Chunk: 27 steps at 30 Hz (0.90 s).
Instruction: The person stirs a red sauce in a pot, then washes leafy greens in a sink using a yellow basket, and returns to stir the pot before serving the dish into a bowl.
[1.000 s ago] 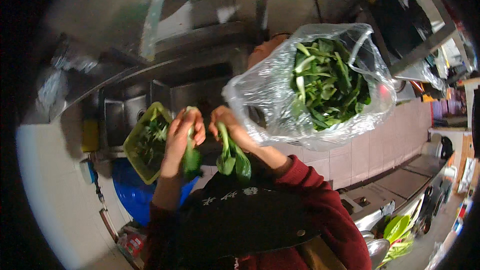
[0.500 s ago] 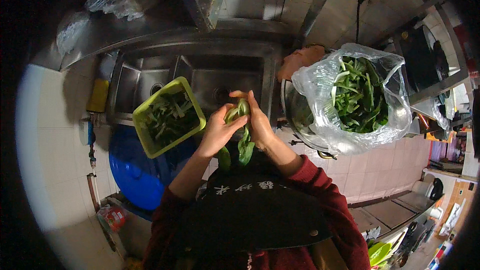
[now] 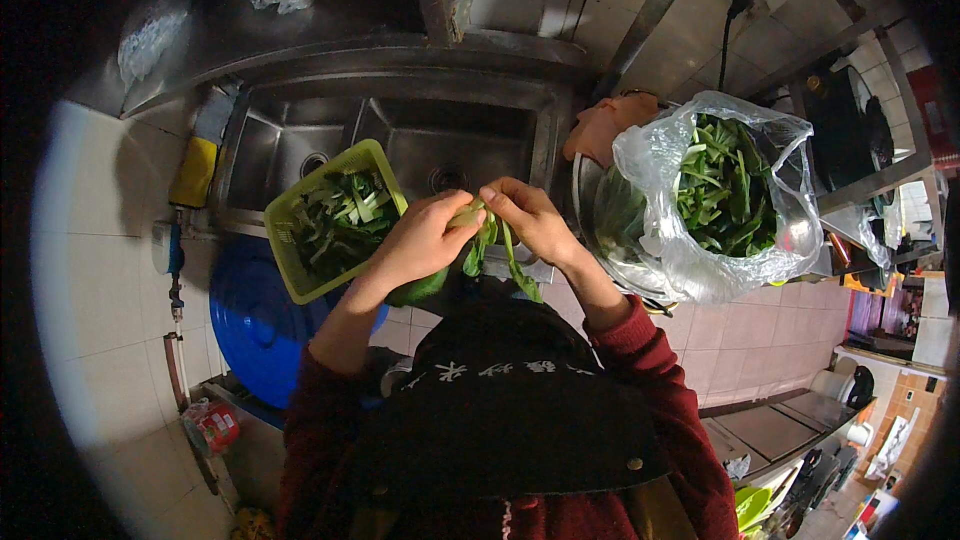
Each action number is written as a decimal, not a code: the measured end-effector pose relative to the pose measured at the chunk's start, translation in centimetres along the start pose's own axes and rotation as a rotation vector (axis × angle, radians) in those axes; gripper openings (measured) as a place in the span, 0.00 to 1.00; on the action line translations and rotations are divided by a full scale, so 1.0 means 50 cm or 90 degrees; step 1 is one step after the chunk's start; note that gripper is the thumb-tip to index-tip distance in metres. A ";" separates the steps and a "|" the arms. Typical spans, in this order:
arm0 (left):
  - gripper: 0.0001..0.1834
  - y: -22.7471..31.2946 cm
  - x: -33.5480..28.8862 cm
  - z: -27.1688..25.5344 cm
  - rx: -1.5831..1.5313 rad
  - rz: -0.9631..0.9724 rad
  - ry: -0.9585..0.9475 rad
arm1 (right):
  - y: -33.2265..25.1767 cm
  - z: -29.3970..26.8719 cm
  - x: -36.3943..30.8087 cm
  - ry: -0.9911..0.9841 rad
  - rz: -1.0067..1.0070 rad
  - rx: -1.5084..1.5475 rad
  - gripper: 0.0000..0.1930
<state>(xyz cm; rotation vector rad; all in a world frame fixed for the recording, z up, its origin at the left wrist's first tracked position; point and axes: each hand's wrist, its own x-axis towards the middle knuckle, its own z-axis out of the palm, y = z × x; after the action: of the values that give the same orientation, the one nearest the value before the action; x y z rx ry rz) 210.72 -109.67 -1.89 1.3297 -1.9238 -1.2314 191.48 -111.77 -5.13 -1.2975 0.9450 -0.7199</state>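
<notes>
In front of the sink's near edge, both of my hands are closed on leafy greens [image 3: 483, 248]. My left hand [image 3: 428, 237] wraps round the pale stems, with a broad green leaf [image 3: 420, 287] hanging below it. My right hand [image 3: 532, 224] pinches the stem end between thumb and fingers, touching the left fingertips. A thin stalk with a leaf [image 3: 521, 278] dangles under the right hand. To the left, a yellow-green plastic basket [image 3: 284, 243] holds cut greens and sits tilted at the sink's front edge. A clear plastic bag [image 3: 640, 175] on the right holds many more green pieces.
Beyond my hands lies a two-basin steel sink [image 3: 455, 135]. A round blue lid or tub [image 3: 250, 330] stands below the basket. The bag rests on a metal bowl [image 3: 598, 225], beside an orange-brown cloth or bag [image 3: 610, 125]. A steel post [image 3: 655, 20] rises behind.
My right hand has turned from lying flat along the greens to pinching the stems. The stalks now hang more apart. The view has shifted slightly, and paler pieces show in the basket.
</notes>
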 end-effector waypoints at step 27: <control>0.11 -0.030 0.015 -0.019 -0.278 -0.045 0.109 | -0.003 0.064 0.047 0.132 0.054 0.185 0.13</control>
<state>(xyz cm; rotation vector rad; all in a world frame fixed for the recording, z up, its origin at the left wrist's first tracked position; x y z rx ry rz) 211.87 -110.87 -2.84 1.2291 -1.3994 -1.4200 195.38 -112.35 -5.34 -0.9355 1.0121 -0.9017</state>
